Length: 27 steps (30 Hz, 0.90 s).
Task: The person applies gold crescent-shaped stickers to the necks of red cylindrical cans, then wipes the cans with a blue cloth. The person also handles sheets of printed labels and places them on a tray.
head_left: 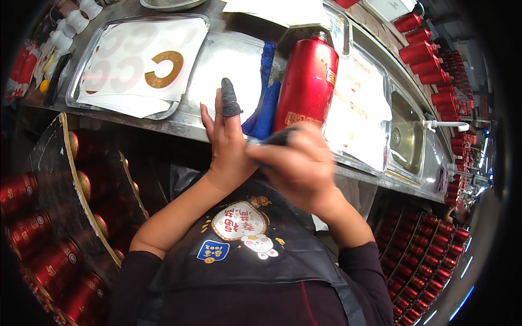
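Note:
My left hand [225, 136] is raised over the counter's front edge, fingers stretched out and a black wrap around one of them. Close against it, my right hand [299, 165] is curled closed and smeared by motion. Something dark shows along its fingers; whether that is a finger wrap or a held thing I cannot tell. A glossy red bottle [309, 81] with gold print lies just beyond my right hand, its neck pointing away. Blue cloth [266, 111] is bunched along the bottle's left side.
On the left, a metal tray [204, 23] bears paper sheets with a gold C-shaped decal [163, 69]. Right of the bottle are printed label sheets [356, 108], then a sink [405, 133] with a white tap [446, 125]. Red bottles fill racks lower left [60, 261] and lower right [421, 261].

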Motion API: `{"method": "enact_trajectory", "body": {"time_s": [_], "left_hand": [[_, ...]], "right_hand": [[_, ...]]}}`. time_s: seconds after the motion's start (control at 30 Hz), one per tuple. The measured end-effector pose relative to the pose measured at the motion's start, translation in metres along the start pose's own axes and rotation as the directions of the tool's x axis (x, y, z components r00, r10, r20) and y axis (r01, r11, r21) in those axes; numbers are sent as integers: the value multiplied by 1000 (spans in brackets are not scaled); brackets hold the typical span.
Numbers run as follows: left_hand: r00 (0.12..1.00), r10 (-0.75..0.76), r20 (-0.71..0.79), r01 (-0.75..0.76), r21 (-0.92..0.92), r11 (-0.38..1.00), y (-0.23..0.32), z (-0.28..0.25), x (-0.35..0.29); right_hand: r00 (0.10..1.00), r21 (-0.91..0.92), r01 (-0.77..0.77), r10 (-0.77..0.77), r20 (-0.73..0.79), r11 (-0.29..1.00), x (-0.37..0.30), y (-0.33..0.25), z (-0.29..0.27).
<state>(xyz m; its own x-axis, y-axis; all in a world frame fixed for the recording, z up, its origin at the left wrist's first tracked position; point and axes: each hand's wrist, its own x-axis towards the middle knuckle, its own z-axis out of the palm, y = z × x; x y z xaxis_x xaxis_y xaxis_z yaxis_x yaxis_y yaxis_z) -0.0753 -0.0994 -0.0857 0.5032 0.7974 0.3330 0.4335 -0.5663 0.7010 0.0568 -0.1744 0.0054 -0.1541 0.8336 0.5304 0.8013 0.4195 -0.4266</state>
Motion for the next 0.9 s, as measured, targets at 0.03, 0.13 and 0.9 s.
{"method": "enact_trajectory", "body": {"time_s": [0.03, 0.13, 0.9], "left_hand": [[1000, -28, 3, 28, 9, 1000, 0, -1, 0], [999, 18, -35, -21, -71, 997, 4, -3, 1], [959, 233, 162, -183, -277, 943, 38, 3, 26]], "right_hand": [[976, -8, -89, 85, -201, 996, -6, 1, -3], [966, -63, -178, 163, -200, 982, -30, 1, -23], [771, 336, -304, 437, -463, 892, 25, 138, -32]]}}
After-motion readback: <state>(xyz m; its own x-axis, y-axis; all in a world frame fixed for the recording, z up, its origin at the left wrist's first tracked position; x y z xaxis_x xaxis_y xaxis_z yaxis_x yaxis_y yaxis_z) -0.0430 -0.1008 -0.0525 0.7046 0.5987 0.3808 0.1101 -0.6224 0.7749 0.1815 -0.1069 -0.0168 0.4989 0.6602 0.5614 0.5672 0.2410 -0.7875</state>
